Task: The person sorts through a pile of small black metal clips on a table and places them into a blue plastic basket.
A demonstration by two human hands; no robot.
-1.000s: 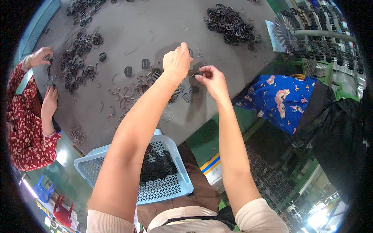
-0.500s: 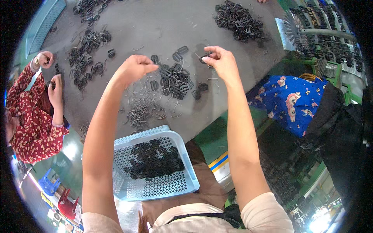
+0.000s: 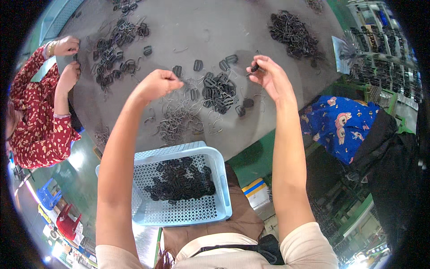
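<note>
My left hand (image 3: 157, 85) is over the grey table, its thumb and fingers pinched together. Whatever those fingertips hold, if anything, is too small to make out. A loose black plastic strap buckle (image 3: 177, 71) lies just beyond them. My right hand (image 3: 273, 80) is raised on the right, gripping a small black buckle (image 3: 255, 68) between thumb and fingers, with thin wire showing at it. Between my hands sits a pile of black buckles (image 3: 219, 92) mixed with wire hooks. A heap of bent metal wire hooks (image 3: 174, 123) lies nearer me.
A light-blue perforated basket (image 3: 219, 179) of black buckles stands before me. Other buckle piles lie at the far left (image 3: 107, 56) and far right (image 3: 293, 36). At left works a person in a red patterned sleeve (image 3: 42, 139). Racks of black parts (image 3: 389, 58) stand at right.
The whole view has shifted, so the table's things appear further right. My right hand has turned to show more palm, still gripping the buckle. My left hand has drawn slightly away from the pile.
</note>
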